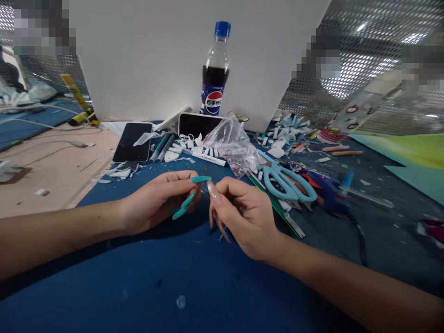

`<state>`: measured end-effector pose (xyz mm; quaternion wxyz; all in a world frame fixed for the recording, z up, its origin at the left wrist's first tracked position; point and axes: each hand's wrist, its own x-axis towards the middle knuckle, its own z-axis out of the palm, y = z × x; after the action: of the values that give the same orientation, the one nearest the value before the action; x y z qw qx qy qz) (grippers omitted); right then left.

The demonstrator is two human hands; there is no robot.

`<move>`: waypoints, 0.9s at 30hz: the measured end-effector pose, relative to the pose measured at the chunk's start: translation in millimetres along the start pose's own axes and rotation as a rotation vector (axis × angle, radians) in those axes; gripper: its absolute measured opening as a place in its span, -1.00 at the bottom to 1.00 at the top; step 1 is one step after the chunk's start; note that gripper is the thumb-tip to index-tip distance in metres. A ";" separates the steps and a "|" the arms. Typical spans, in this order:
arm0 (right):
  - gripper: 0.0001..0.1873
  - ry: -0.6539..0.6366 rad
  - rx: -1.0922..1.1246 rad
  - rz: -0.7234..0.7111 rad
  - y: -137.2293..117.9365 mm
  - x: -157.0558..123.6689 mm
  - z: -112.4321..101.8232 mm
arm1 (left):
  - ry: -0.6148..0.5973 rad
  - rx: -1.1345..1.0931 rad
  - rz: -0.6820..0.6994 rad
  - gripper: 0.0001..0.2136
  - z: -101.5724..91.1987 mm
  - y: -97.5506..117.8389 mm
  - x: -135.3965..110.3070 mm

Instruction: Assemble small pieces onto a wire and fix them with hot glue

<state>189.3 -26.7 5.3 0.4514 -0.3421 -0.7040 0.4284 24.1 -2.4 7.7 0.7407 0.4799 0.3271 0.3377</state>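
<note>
My left hand (166, 196) is in the middle of the view, its fingers curled and closed. Long teal nails (201, 179) stand out from its thumb and fingers. Close beside it, my right hand (246, 212) is closed in a pinch, with long pale pinkish nails (212, 190). The fingertips of both hands nearly meet above the blue mat (145, 286). Something thin and faint seems to run between them, too small to name. The palms and most fingertips are hidden.
Behind the hands lie a marker (210, 158), a clear plastic bag (237, 145), white scraps and a dark-screened phone (133, 142). Light-blue scissors (287, 180) and a blue glue gun (326, 192) lie right. A cola bottle (215, 76) stands by the white board (138, 55).
</note>
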 end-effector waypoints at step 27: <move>-0.74 0.054 -0.059 0.025 0.6 1.2 0.7 | 0.019 0.096 0.019 -0.77 2.2 1.9 1.1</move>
<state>188.3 -25.6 4.9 0.4546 -0.3757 -0.6995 0.4035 26.1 -1.9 10.1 0.7102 0.5149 0.3455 0.3333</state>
